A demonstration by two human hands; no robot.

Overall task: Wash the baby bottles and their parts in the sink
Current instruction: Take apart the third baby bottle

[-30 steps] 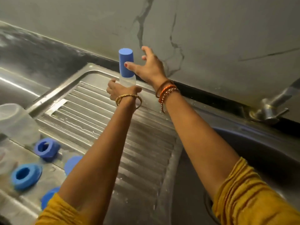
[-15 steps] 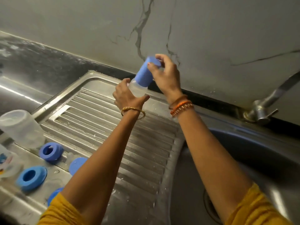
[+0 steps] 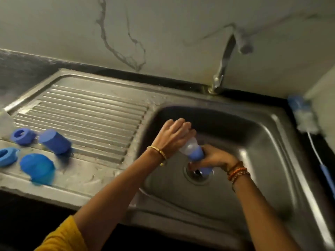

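Both hands work over the steel sink basin [image 3: 262,145], holding one baby bottle [image 3: 190,146] between them, tilted with its blue cap [image 3: 197,157] pointing down toward the drain [image 3: 196,175]. The left hand [image 3: 175,134] grips the clear body of the bottle from above, its fingers [image 3: 183,126] curled over the bottle's base end; the thumb is hidden under the hand. The right hand [image 3: 214,157] holds the blue cap, fingers wrapped round its lower part just above the drain; how tightly they close cannot be told through the blur. Gold bangle [image 3: 159,152] on the left wrist, orange and beaded bracelets [image 3: 237,172] on the right wrist, yellow sleeve [image 3: 63,236] at the left elbow. Well left of the left-hand fingers, on the ribbed drainboard [image 3: 90,113], lie loose blue parts: a cap on its side [image 3: 55,141], a ring [image 3: 22,135] beside it, a second ring [image 3: 8,156] at the frame edge, and a wide blue lid [image 3: 37,168] nearest the counter front. A clear bottle [image 3: 5,122] is partly cut off at the left edge. Beyond the fingers, at the wall, stands the tap [image 3: 223,64]. Well right of the right-hand fingers, on the sink rim, lies a bottle brush [image 3: 306,120], white bristles, blue handle, blurred.
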